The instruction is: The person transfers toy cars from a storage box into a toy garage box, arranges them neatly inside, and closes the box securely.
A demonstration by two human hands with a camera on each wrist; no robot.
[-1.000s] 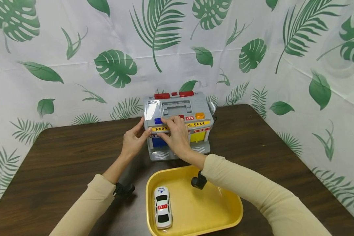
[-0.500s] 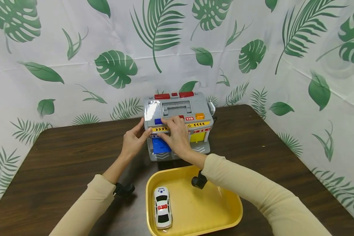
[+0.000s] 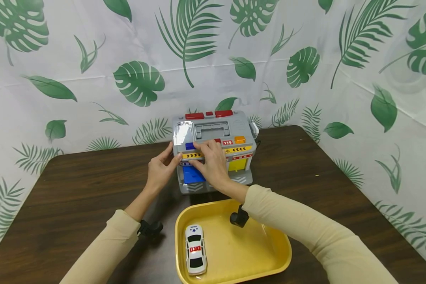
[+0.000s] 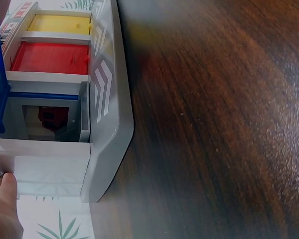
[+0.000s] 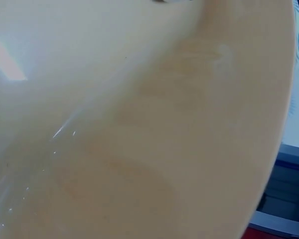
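Gripping toy garage [image 3: 214, 133], frame centre, by left corner with left hand [image 3: 159, 169], probably for steadiness, while pinching its front edge beside blue button [image 3: 189, 146] with right hand [image 3: 214, 165].

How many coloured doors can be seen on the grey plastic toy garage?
3: left, a blue plastic door, open; middle, a red plastic door, closed; right, a yellow plastic door, closed. The far side of the grey toy garage is hidden.

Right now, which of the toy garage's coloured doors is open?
The blue door, leftmost in the head view. It sticks outward, exposing the bay behind, while the red door and the yellow door are shut.
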